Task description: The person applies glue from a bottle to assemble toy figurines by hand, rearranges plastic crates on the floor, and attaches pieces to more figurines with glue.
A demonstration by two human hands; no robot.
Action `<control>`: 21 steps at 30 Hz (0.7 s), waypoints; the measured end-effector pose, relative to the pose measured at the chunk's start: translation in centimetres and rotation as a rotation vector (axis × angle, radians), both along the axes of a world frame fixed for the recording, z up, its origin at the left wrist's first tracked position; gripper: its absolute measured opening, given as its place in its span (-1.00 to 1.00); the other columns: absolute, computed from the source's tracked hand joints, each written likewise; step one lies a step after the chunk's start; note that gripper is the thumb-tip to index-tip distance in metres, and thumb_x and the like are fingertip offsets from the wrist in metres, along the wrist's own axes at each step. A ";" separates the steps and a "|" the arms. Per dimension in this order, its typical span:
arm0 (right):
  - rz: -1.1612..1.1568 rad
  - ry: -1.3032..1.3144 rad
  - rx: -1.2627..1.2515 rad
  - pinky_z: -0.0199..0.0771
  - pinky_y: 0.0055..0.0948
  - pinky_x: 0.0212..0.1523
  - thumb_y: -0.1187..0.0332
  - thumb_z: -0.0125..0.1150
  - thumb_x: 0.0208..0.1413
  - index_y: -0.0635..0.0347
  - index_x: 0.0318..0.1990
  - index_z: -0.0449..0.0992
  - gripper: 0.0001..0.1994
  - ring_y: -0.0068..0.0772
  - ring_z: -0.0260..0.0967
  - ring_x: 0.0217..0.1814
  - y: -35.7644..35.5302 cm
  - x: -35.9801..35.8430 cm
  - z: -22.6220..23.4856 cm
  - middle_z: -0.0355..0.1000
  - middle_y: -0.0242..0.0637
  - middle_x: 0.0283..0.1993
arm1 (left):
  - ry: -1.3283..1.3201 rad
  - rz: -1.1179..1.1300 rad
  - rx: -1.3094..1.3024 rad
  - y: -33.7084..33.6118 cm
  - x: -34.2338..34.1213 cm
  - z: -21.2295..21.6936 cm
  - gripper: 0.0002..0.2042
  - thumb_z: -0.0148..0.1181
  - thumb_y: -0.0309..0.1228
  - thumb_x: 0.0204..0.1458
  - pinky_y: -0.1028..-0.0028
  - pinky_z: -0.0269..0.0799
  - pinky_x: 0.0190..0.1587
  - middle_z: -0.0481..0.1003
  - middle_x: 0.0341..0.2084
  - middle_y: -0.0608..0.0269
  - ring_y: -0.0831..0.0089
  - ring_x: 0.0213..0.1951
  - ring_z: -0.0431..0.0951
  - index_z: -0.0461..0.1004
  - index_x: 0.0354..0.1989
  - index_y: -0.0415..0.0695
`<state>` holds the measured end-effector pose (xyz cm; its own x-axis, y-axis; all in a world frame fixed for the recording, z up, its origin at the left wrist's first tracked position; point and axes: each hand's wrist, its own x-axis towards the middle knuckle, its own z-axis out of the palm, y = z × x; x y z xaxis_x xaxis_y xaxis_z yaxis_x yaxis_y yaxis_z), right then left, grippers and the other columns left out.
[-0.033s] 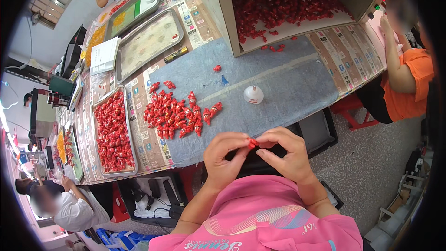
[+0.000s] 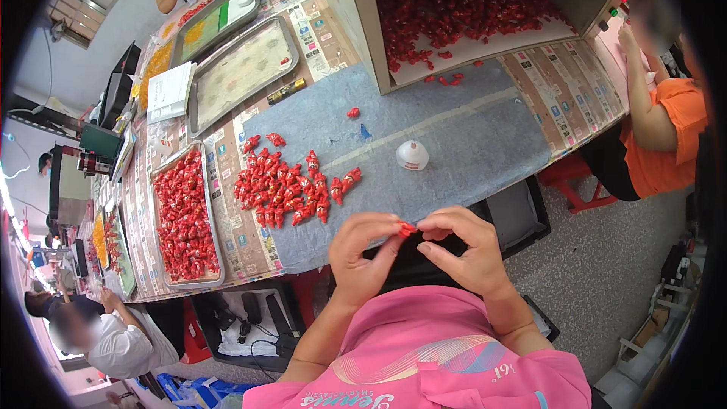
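Close to the table's front edge, my left hand [image 2: 365, 257] pinches a small red figurine [image 2: 407, 229] between thumb and fingertips. From the other side, the fingers of my right hand [image 2: 468, 251] are curled against the figurine's right end; its thumb sits lower. My fingers cover part of the piece. Beyond my left hand a loose pile of red figurines [image 2: 291, 191] lies on the blue-grey cloth [image 2: 469, 129]. One single red piece [image 2: 353, 113] lies apart, farther back. A round white squeeze bottle [image 2: 412, 156] stands on the cloth ahead of my hands.
A metal tray [image 2: 219, 257] full of red figurines lies left; a nearly bare tray [image 2: 193, 98] sits behind it. An open-fronted box [image 2: 371, 45] holds many red pieces. A battery-like cylinder [image 2: 286, 92] lies nearby. Co-workers sit right, left and far left; dark bins stand below the table.
The red figurine has shifted slightly left and up with my left hand. My right hand stays nearly in place.
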<state>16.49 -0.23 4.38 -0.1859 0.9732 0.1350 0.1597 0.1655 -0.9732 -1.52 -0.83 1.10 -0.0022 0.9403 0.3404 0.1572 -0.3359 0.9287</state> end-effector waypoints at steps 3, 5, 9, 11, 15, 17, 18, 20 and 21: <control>0.016 -0.025 0.020 0.48 -0.58 -0.21 0.61 0.34 -0.09 0.29 -0.18 0.55 -0.75 -0.53 0.47 -0.27 0.2 0.5 -0.7 0.48 -0.25 -0.19 | 0.272 0.115 0.118 1.8 -1.3 -0.2 -0.80 0.31 -0.70 -0.16 0.43 0.44 -0.20 0.52 -0.36 0.17 0.34 -0.28 0.54 0.53 -0.33 -0.21; 0.016 -0.025 0.025 0.48 -0.58 -0.21 0.61 0.33 -0.08 0.29 -0.19 0.55 -0.76 -0.53 0.47 -0.27 0.2 0.8 -0.9 0.48 -0.25 -0.20 | 0.442 0.197 0.139 2.9 -2.0 -0.6 -0.82 0.31 -0.66 -0.17 0.42 0.40 -0.21 0.52 -0.39 0.16 0.32 -0.32 0.51 0.51 -0.36 -0.21; 0.011 -0.024 0.039 0.48 -0.58 -0.23 0.61 0.31 -0.05 0.30 -0.20 0.55 -0.79 -0.52 0.47 -0.28 0.3 1.3 -1.2 0.48 -0.24 -0.21 | 0.656 0.227 0.226 4.8 -3.2 -1.0 -0.82 0.29 -0.63 -0.19 0.29 0.35 -0.13 0.53 -0.37 0.16 0.18 -0.24 0.47 0.51 -0.37 -0.18; -0.014 -0.023 0.054 0.49 -0.57 -0.24 0.59 0.30 -0.04 0.28 -0.19 0.55 -0.79 -0.49 0.48 -0.28 0.7 1.5 -1.4 0.49 -0.25 -0.21 | 0.665 0.235 0.227 5.2 -3.9 -0.9 -0.83 0.28 -0.62 -0.18 0.28 0.33 -0.11 0.53 -0.37 0.17 0.18 -0.24 0.48 0.51 -0.37 -0.17; -0.074 -0.043 0.095 0.48 -0.59 -0.25 0.60 0.28 -0.04 0.32 -0.21 0.55 -0.81 -0.53 0.47 -0.29 2.0 2.3 -1.7 0.49 -0.24 -0.22 | 0.699 0.304 0.244 6.0 -5.5 -0.8 -0.84 0.26 -0.62 -0.17 0.29 0.33 -0.12 0.53 -0.36 0.16 0.18 -0.24 0.47 0.52 -0.36 -0.18; -0.125 -0.073 0.126 0.47 -0.58 -0.26 0.60 0.27 -0.03 0.31 -0.21 0.55 -0.81 -0.52 0.46 -0.29 2.9 3.0 -1.7 0.49 -0.24 -0.22 | 0.720 0.370 0.222 6.3 -5.9 -0.6 -0.83 0.25 -0.63 -0.17 0.29 0.33 -0.12 0.53 -0.36 0.16 0.18 -0.22 0.46 0.52 -0.35 -0.19; -0.167 -0.101 0.150 0.47 -0.58 -0.27 0.59 0.26 -0.03 0.31 -0.21 0.55 -0.82 -0.51 0.46 -0.29 3.3 3.3 -1.8 0.48 -0.25 -0.22 | 0.733 0.370 0.213 6.3 -6.0 -0.6 -0.82 0.24 -0.63 -0.17 0.29 0.32 -0.10 0.53 -0.35 0.16 0.19 -0.20 0.45 0.52 -0.34 -0.20; -0.199 -0.136 0.182 0.47 -0.55 -0.28 0.57 0.26 -0.02 0.28 -0.20 0.55 -0.81 -0.47 0.47 -0.29 4.4 4.1 -1.9 0.48 -0.24 -0.23 | 0.749 0.369 0.229 6.0 -5.9 -0.5 -0.81 0.24 -0.63 -0.18 0.28 0.32 -0.08 0.52 -0.34 0.16 0.18 -0.19 0.45 0.53 -0.32 -0.19; -0.226 -0.169 0.210 0.47 -0.53 -0.29 0.55 0.26 -0.02 0.26 -0.19 0.54 -0.81 -0.42 0.47 -0.28 5.1 4.4 -2.1 0.47 -0.24 -0.25 | 0.770 0.370 0.239 5.9 -5.8 -0.4 -0.79 0.24 -0.63 -0.18 0.27 0.31 -0.07 0.52 -0.32 0.16 0.18 -0.17 0.45 0.53 -0.31 -0.19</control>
